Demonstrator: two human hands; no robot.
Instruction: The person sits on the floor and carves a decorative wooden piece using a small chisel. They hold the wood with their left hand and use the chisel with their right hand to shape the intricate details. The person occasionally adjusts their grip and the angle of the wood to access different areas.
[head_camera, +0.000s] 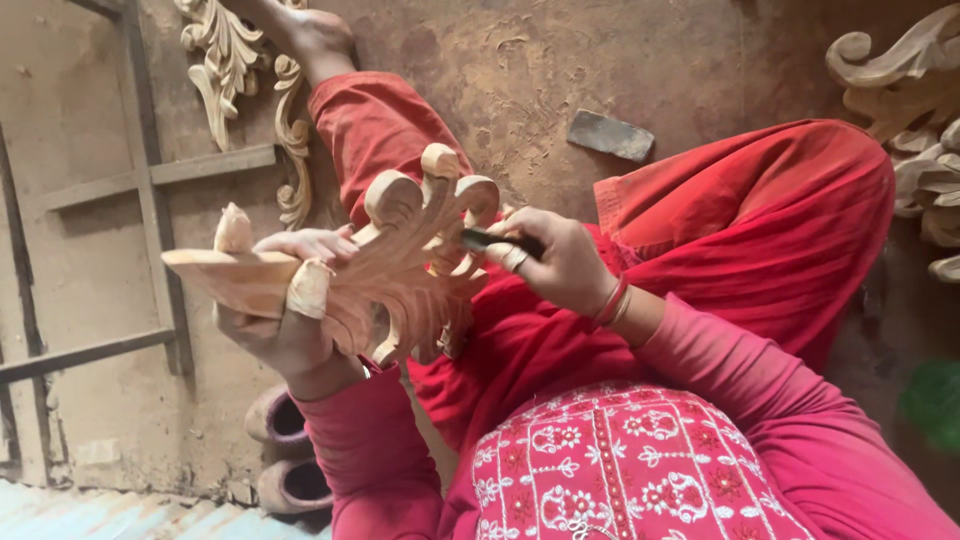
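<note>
At the far left a frame of grey weathered wooden slats (150, 175) lies on the dusty earthen floor (520, 70), and near the bottom edge a pair of mauve slip-on shoes (285, 455) sits just beside the person's left sleeve. Above, a pale carved wooden scroll ornament (235, 70) lies on the floor next to a bare foot.

The left hand (280, 310) grips the flat end of a pale, leaf-shaped carved wooden panel (395, 260), held up in the air over the lap. The thumb and fingers are wrapped around the flat edge, and two fingertips wear pale cloth wrappings. The panel's curled, rounded lobes point up and to the right, towards the other hand.

The right hand (555, 265) is closed in a pinch around a short dark-handled carving tool (495, 241), whose tip touches the lobed edge of the panel. A ring shows on one finger and red bangles circle the wrist.

Further right, a small flat grey stone block (610, 135) lies on the floor, well apart from the hands. The person's red trousers and pink embroidered tunic fill the lower right. At the right edge, a stack of more pale carved wooden pieces (915, 120) rests on the floor.
</note>
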